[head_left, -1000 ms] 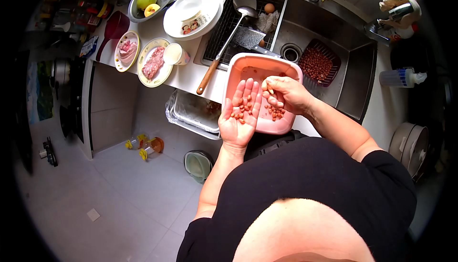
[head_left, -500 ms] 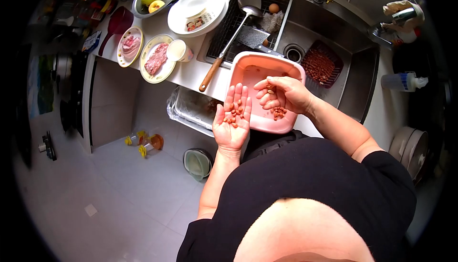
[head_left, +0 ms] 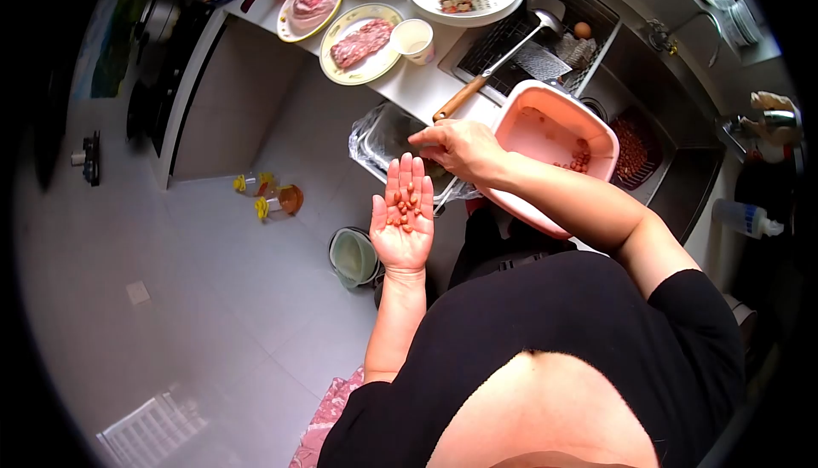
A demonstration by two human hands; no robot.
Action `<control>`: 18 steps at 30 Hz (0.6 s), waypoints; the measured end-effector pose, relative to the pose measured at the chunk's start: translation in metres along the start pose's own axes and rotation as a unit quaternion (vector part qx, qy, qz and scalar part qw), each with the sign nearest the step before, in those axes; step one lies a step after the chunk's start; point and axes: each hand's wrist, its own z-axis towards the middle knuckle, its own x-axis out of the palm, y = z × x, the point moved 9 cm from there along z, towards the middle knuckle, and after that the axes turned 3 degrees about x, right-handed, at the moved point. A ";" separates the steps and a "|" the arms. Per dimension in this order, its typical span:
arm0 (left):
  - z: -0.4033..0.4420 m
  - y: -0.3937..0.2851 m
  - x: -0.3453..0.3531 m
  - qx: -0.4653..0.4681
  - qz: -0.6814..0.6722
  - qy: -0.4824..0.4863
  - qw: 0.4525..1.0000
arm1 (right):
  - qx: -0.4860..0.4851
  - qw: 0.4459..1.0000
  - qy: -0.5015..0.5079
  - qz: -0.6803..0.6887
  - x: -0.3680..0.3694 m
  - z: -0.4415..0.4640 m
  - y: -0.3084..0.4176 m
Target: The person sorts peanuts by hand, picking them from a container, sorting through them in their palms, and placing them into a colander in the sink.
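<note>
A person's left hand (head_left: 403, 244) lies palm up, fingers extended and thumb apart, with reddish nuts (head_left: 402, 206) scattered loose across palm and fingers, none clasped. The small nuts point in mixed directions. Just beyond those fingertips, the right hand (head_left: 464, 151) hangs back upward near a plastic-lined container (head_left: 367, 138), its forearm crossing in front of a pink basin (head_left: 530, 127); the fingers bend toward the person's left, and whether they pinch anything cannot be seen. From the right fingertips, the palmed nuts lie back toward the body. Farther off, more nuts sit in the basin and in a basket (head_left: 654, 148) in the sink (head_left: 660, 89).
</note>
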 end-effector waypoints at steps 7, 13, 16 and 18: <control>-0.002 -0.023 -0.016 0.010 0.045 0.009 0.999 | -0.145 0.988 0.000 -0.058 0.003 -0.011 0.068; 0.008 -0.026 -0.019 -0.017 0.097 0.005 0.995 | -0.185 0.975 0.061 -0.111 0.029 -0.013 0.069; 0.010 -0.026 -0.022 -0.034 0.087 -0.004 0.996 | -0.122 0.988 0.041 -0.089 0.030 -0.010 0.065; 0.012 -0.027 -0.020 -0.039 0.063 -0.007 0.997 | -0.030 0.998 0.048 -0.018 0.031 -0.003 0.047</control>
